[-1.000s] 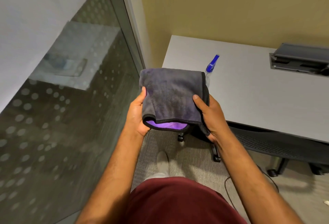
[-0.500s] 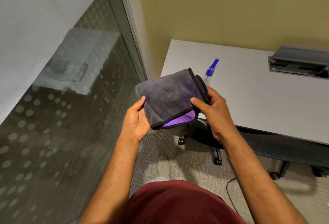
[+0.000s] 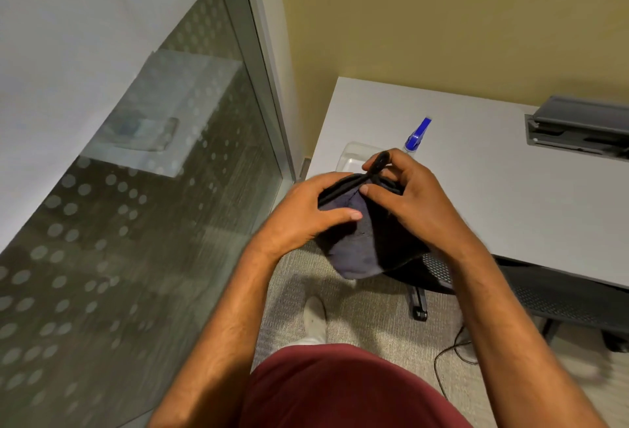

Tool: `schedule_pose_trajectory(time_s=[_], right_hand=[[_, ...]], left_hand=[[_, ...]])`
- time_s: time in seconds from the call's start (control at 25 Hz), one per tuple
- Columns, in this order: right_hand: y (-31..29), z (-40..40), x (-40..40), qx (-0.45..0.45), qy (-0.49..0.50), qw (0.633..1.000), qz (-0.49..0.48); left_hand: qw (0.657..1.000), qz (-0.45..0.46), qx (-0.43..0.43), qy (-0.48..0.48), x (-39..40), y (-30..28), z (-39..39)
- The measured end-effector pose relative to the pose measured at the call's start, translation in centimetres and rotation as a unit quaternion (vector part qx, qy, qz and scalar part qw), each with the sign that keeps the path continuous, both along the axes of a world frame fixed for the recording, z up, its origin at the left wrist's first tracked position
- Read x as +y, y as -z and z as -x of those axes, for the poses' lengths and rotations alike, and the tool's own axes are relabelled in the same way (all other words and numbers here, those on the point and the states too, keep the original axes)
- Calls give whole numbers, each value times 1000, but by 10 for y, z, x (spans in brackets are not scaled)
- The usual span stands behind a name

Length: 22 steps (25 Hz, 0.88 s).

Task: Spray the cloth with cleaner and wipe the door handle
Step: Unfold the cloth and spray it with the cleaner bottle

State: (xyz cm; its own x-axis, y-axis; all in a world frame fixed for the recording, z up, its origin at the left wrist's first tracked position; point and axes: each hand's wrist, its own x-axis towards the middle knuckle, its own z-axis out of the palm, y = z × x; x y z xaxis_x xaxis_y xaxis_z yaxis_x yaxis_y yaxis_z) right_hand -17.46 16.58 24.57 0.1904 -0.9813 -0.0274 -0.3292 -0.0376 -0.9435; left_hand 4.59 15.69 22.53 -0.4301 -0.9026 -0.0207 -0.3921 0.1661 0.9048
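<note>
Cloth [image 3: 357,250] position: held at waist height directly in front of the person, bunched into a dark grey bundle between both hands, above the carpeted floor [image 3: 367,312] and just short of the desk edge. Left hand [image 3: 306,213] grips the bundle from the left, thumb laid across its near face and fingers wrapped over the top hem. Right hand [image 3: 408,199] covers the right side, thumb pressing the fabric while the fingertips pinch a small dark loop or corner at the upper edge. Hands are close together, both clamped on the fabric, with neither free. Spray bottle [image 3: 417,136] stands on the desk [image 3: 493,196] immediately beyond the right hand, only its blue trigger head visible, its long axis running away and to the right; the right hand is the nearer of the two. A clear tray [image 3: 354,157] sits on the desk just left of the bottle. Judgement: spraying requires one hand to release the fabric, and the right has the shorter reach. Door handle is not in view. Beyond: a black chair [image 3: 544,295] tucked under the desk, a grey cable box [image 3: 578,124] at the far right, a frosted-dot glass panel [image 3: 136,223] to the left and a yellow wall [image 3: 442,19] behind.
</note>
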Motion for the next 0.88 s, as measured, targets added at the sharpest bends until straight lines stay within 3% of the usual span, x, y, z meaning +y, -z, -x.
schedule_pose_trajectory(time_s=[0.2,0.32,0.44,0.68,0.88], right_hand=[[9,3,-5,-106,29,992,-55],[17,8,-5,-90,37,989,-109],[30,13,-4,-75,11,986,-150],[41,7,-12,-80,83,985,-127],[37,4,-21,-87,103,985,-104]], left_hand=[[995,-8,30,-94,2,4,9],[987,-49,109,-111,3,5,9],[979,-63,127,-147,2,7,10],[971,-80,137,-181,-1,11,14],[956,-135,209,-154,-2,11,10]])
